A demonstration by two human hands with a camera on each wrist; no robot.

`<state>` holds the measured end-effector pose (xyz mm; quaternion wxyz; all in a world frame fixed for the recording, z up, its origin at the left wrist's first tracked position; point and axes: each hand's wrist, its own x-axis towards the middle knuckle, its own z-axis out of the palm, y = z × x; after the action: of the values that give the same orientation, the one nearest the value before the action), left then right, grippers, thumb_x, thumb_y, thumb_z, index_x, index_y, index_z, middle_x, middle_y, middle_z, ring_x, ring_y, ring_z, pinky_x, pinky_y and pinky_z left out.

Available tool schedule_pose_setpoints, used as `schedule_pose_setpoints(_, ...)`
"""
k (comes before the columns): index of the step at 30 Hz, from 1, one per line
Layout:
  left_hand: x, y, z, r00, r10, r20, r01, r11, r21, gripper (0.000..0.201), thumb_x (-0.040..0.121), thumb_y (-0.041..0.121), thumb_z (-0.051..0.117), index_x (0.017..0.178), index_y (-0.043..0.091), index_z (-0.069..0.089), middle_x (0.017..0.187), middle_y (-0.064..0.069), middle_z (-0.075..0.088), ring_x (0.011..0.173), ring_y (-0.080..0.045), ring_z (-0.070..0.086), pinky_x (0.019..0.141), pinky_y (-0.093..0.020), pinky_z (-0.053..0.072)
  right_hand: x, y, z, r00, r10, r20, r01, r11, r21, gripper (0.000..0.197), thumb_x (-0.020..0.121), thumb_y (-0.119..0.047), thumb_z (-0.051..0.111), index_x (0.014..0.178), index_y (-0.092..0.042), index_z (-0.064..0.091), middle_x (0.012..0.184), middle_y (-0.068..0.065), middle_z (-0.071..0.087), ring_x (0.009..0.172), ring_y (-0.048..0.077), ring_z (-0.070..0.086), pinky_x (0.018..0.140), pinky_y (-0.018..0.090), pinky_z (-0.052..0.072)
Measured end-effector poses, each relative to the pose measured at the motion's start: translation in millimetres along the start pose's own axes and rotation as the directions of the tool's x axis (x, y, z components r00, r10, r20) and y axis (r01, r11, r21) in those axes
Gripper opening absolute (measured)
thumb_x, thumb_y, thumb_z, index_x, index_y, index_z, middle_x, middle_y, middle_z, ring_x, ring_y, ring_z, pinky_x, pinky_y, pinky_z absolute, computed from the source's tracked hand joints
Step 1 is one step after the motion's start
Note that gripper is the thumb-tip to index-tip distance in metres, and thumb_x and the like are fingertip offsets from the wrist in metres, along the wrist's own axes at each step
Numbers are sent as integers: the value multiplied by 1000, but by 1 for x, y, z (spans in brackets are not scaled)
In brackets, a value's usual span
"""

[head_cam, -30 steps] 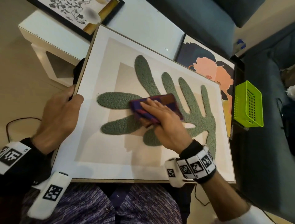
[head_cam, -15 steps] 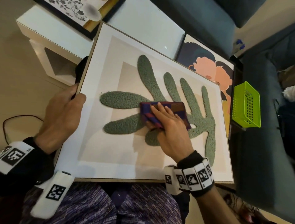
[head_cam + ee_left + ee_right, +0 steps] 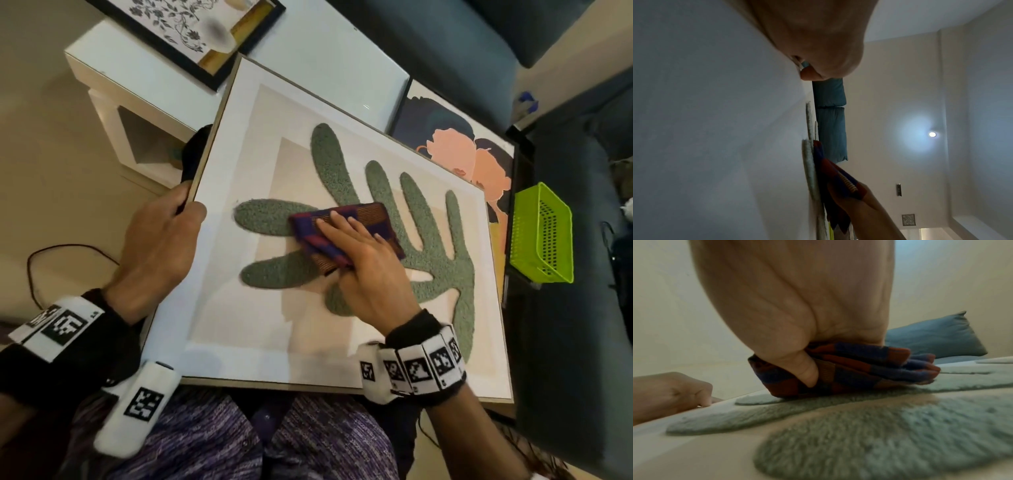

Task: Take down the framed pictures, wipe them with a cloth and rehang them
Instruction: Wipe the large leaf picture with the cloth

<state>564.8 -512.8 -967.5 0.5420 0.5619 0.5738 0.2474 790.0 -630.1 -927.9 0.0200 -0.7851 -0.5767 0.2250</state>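
Framed picture (image 3: 239, 329) lies face up across the lap, far edge on the white surface (image 3: 325, 58); long axis runs left-near to right-far, green leaf lobes pointing left. Left hand (image 3: 156, 246) grips the left frame edge, thumb on top. Right hand (image 3: 371, 270), fingers flat, thumb tucked, presses folded checked cloth (image 3: 373, 214) on the leaf centre.

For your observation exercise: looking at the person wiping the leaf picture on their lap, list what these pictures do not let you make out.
1. Head view: the left hand's fingers, curled behind the leaf picture's edge.
2. Head view: the floral picture, cut off by the top edge and partly blurred.
3. Head view: the portrait picture, mostly behind the leaf picture.
4. Right wrist view: the right hand's fingertips, hidden behind the cloth.
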Motion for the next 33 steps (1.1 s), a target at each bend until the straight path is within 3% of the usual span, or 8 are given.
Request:
schedule_pose_setpoints(5,3,-3,3,1000,12,-14,-11,999,36,35,102,10,43,69,23,47,56,17,52,53,-3,44,58,-37,28,18,-45,9,990,-133,55,134,991,-11,78,80,-24,38,156,-37,32,166,-7,23,154,20,17,122,57,17)
schedule_pose_setpoints(9,4,-8,-1,997,77,-22,-75,995,60,35,104,12,44,80,33,60,76,15,62,68,6,54,63,-21,37,33,-77,20,955,-271,119,281,957,-68,75,87,-17,50,157,-35,30,167,-6,22,155,21,12,122,58,10)
schedule_pose_setpoints(12,2,-6,-3,997,70,-13,-69,996,48,43,103,11,43,74,37,60,68,20,61,64,1,51,62,-31,35,31,-69,17,953,-285,102,292,955,-58,73,86,-23,44,156,-39,31,166,-10,22,155,17,12,124,54,9)
schedule_pose_setpoints(14,1,-4,-3,999,41,-15,-40,999,32,45,101,7,42,66,32,55,55,19,52,54,-5,42,59,-38,28,24,-48,13,968,-244,66,247,968,-44,70,87,-26,42,154,-41,34,165,-13,24,154,14,15,124,52,12)
schedule_pose_setpoints(18,-1,0,-3,1000,15,7,-15,1000,-2,58,101,8,41,56,41,56,51,16,48,49,-6,39,57,-35,27,0,11,3,998,-55,-6,55,998,-40,71,86,-24,44,153,-45,36,164,-17,25,154,9,17,123,51,19)
schedule_pose_setpoints(25,-5,9,0,1000,0,27,1,1000,-23,68,101,4,40,54,48,61,44,18,44,45,-5,37,57,-37,24,-38,71,-8,976,201,-80,-198,979,44,82,73,-18,39,151,-45,39,162,-17,28,153,12,21,125,47,17)
schedule_pose_setpoints(31,-7,11,-1,999,24,34,-23,999,-29,71,101,2,39,52,48,60,43,18,43,44,-4,37,52,-28,28,-58,79,1,955,267,-130,-254,961,109,82,73,-16,41,151,-42,41,162,-14,31,152,16,25,124,49,20)
schedule_pose_setpoints(33,-7,10,-2,999,19,32,-18,1000,-25,70,100,2,39,53,49,61,43,18,42,44,-4,37,54,-32,29,-60,76,4,952,271,-146,-257,960,109,81,74,-16,40,152,-41,40,162,-13,30,153,16,23,124,49,19)
